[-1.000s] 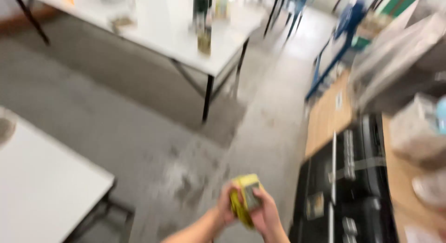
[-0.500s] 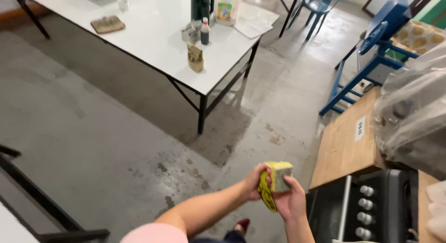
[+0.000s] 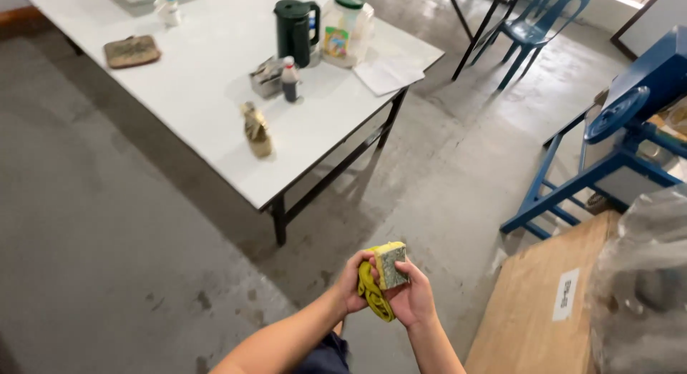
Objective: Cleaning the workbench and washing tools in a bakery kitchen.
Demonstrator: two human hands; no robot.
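Sponge (image 3: 390,265), yellow with a green scouring face, sits between my hands above the concrete floor (image 3: 129,274). My left hand (image 3: 358,281) clenches its near side along with a crumpled yellow cloth (image 3: 373,299); my right hand (image 3: 413,297) cups it from beneath, fingers closed on it. Ahead stands a white worktop (image 3: 207,102) carrying a dark kettle (image 3: 295,31), a jug (image 3: 346,29), a small bottle (image 3: 289,79) and paper (image 3: 388,74). A wooden board (image 3: 533,302) lies just to my right.
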